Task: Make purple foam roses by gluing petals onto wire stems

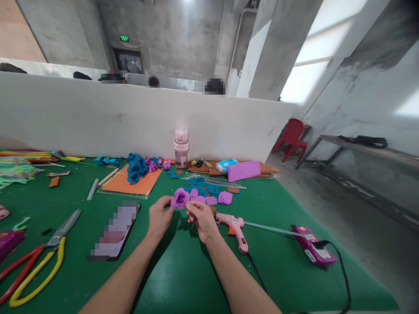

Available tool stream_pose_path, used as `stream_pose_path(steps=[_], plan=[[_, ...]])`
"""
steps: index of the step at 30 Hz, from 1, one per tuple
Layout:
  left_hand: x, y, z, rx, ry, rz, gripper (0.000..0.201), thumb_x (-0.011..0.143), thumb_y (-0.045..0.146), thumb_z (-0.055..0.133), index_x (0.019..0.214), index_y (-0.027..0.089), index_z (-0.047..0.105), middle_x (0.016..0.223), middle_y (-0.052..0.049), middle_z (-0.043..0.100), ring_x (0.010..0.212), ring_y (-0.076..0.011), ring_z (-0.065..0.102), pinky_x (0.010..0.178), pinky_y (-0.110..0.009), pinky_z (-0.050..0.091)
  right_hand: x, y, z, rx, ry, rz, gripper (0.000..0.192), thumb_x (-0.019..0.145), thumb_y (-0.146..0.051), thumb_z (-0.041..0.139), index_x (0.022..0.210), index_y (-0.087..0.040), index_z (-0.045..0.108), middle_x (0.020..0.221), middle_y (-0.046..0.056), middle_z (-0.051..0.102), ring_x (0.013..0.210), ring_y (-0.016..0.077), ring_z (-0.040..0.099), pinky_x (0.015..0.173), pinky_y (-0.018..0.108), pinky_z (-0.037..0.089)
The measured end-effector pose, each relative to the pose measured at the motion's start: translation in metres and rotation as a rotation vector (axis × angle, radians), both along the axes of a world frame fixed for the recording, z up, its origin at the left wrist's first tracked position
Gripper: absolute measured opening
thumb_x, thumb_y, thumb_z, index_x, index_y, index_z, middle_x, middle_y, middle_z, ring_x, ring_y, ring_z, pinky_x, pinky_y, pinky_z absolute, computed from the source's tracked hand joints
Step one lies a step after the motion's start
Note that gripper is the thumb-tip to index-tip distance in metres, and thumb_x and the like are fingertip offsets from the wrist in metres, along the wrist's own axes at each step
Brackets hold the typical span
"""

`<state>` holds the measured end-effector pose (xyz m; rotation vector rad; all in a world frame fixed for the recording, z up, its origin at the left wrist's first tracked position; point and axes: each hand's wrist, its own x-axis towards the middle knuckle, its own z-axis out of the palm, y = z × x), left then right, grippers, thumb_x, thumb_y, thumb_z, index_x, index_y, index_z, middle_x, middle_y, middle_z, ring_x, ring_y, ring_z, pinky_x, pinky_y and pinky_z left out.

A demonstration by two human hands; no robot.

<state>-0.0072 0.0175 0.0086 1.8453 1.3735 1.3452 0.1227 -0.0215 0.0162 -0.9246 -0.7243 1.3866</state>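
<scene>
A purple paper rose (180,199) with a coiled centre is held between my two hands above the green table. My left hand (160,216) pinches its left edge. On the other side, the fingers of my right hand (202,216) are closed at the rose's right edge; a thin stem seems to show below them. Loose purple petals (225,198) lie just beyond my right hand, among dark teal paper pieces (212,188). Right of that hand rests a pink glue gun (236,224) with a long glue stick (271,227) in its back.
Scissors (55,246) with red and yellow handles and a phone (116,231) lie left. Teal paper roses (136,168) sit on an orange sheet pack (131,185). Behind stand a pink bottle (181,147) and white partition (147,113). A purple power box (314,246) is right.
</scene>
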Motion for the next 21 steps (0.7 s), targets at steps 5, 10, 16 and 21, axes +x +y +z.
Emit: stream_pose_path(steps=[5, 10, 16, 21], plan=[[0.0004, 0.0016, -0.0027, -0.021, -0.023, 0.009, 0.021, 0.070, 0.032, 0.055, 0.070, 0.015, 0.067, 0.063, 0.002, 0.061, 0.059, -0.0110, 0.051, 0.059, -0.020, 0.041, 0.0012, 0.0006, 0.0010, -0.006, 0.008, 0.003, 0.024, 0.061, -0.037, 0.071, 0.064, -0.015, 0.063, 0.049, -0.005, 0.051, 0.037, 0.0031, 0.037, 0.040, 0.018, 0.035], [-0.0004, 0.0026, -0.0050, -0.021, -0.027, 0.032, 0.019, 0.069, 0.030, 0.055, 0.067, 0.015, 0.066, 0.058, 0.003, 0.056, 0.056, -0.0101, 0.046, 0.054, -0.019, 0.038, 0.0041, 0.0029, 0.0002, 0.027, -0.100, -0.115, 0.028, 0.068, -0.043, 0.063, 0.063, -0.015, 0.063, 0.050, -0.004, 0.049, 0.041, 0.0054, 0.038, 0.043, 0.019, 0.035], [0.0004, 0.0038, -0.0040, -0.045, -0.059, 0.026, 0.017, 0.066, 0.028, 0.058, 0.071, 0.016, 0.068, 0.063, 0.003, 0.062, 0.060, -0.0116, 0.053, 0.057, -0.019, 0.042, 0.0063, 0.0068, -0.0047, 0.149, -0.305, -0.282, 0.020, 0.069, -0.037, 0.063, 0.076, -0.019, 0.065, 0.070, 0.000, 0.060, 0.057, 0.0102, 0.047, 0.053, 0.021, 0.039], [-0.0010, 0.0059, -0.0066, -0.061, -0.061, 0.014, 0.018, 0.065, 0.026, 0.058, 0.075, 0.016, 0.069, 0.066, 0.002, 0.065, 0.063, -0.0132, 0.056, 0.060, -0.021, 0.044, 0.0044, 0.0044, -0.0011, 0.111, -0.234, -0.193, 0.029, 0.072, -0.043, 0.062, 0.061, -0.016, 0.061, 0.057, -0.002, 0.053, 0.048, 0.0072, 0.042, 0.049, 0.020, 0.035]])
